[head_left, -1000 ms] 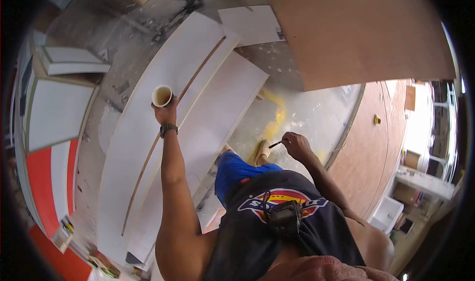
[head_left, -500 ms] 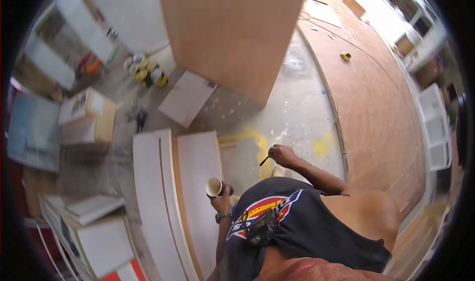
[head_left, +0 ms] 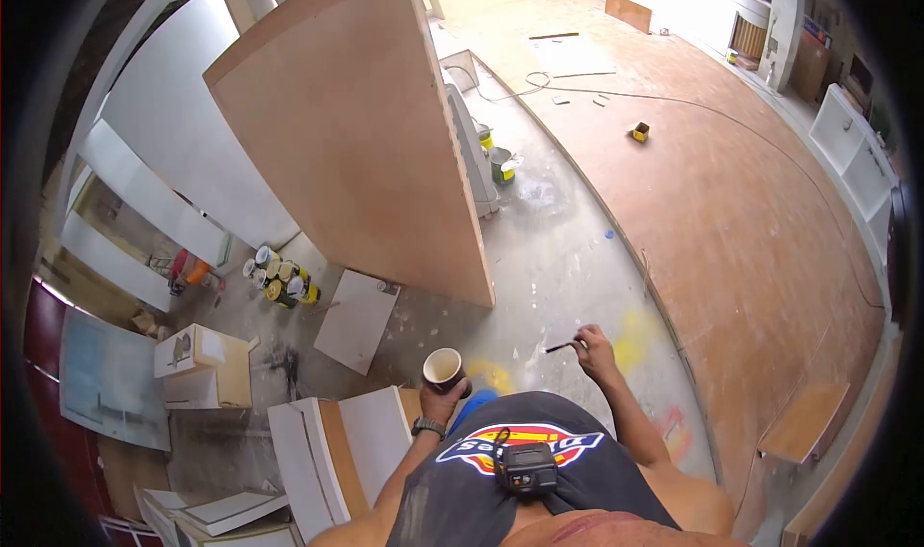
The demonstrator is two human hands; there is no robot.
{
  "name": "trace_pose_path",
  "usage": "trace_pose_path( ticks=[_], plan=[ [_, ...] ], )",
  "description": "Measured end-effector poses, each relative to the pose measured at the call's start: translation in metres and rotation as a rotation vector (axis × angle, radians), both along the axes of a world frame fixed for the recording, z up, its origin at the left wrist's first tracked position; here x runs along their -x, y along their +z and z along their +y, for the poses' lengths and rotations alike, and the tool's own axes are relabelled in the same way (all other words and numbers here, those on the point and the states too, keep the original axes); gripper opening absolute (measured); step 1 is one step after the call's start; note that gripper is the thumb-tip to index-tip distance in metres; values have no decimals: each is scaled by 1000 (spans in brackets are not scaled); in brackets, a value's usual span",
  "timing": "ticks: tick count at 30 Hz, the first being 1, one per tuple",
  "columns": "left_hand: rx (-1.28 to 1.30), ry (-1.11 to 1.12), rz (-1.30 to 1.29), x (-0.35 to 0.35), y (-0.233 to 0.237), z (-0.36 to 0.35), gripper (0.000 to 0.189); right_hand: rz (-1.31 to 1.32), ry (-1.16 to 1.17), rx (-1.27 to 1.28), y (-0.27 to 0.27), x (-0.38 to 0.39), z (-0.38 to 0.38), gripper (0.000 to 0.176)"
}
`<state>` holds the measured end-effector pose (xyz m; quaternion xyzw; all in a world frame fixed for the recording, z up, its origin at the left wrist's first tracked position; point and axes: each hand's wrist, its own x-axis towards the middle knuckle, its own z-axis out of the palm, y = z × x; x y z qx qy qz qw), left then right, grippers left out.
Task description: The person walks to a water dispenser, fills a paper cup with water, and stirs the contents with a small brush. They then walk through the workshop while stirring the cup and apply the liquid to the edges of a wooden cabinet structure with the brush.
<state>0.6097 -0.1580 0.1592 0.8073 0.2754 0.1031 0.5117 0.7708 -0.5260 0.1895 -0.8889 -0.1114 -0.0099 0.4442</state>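
My left hand [head_left: 439, 405], with a watch at its wrist, is wrapped round a dark cup [head_left: 445, 369]. The cup is upright and pale inside; what it holds I cannot make out. My right hand [head_left: 596, 352] pinches a thin dark paintbrush [head_left: 559, 348], its tip pointing left toward the cup but well apart from it. Beyond both hands stands a large upright wooden panel [head_left: 356, 133]. Below the left hand lie white boards [head_left: 371, 432] with a brown edge strip.
Several paint cans [head_left: 279, 278] stand on the floor at left, near a flat white board [head_left: 356, 321]. A broad low plywood platform [head_left: 712, 220] fills the right, crossed by a cable, with a small yellow container [head_left: 639, 132] on it. A white box [head_left: 202, 364] sits at left.
The view has swung, and the upright panel now shows further left and lower. The cup and brush remain in my hands, both now further forward from my body.
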Motion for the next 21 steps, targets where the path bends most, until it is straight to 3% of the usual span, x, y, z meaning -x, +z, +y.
trace_pose_path(
  ticks=[3, 7, 8, 10, 11, 17, 21],
  plan=[
    [-74, -96, 36, -79, 17, -10, 85, 1, -95, -22, -7, -26, -26, 11],
    [10, -208, 25, -188, 2, -29, 84, -8, -69, 48, -28, -90, -51, 13],
    [21, -214, 58, -213, 2, -35, 83, 43, -55, 113, -15, -111, -56, 13],
    [48, -244, 129, -270, 3, -48, 81, -109, -32, 148, -13, -160, -70, 13],
    [59, -270, 145, -303, 6, -54, 81, -11, -49, 129, 13, -184, -72, 12],
    [-15, -240, 36, -492, 7, -96, 89, 38, -139, 186, 30, -327, -117, 12],
    [-60, -330, 63, -600, 49, -122, 87, 128, -256, 166, 58, -395, -131, 12]
  ],
)
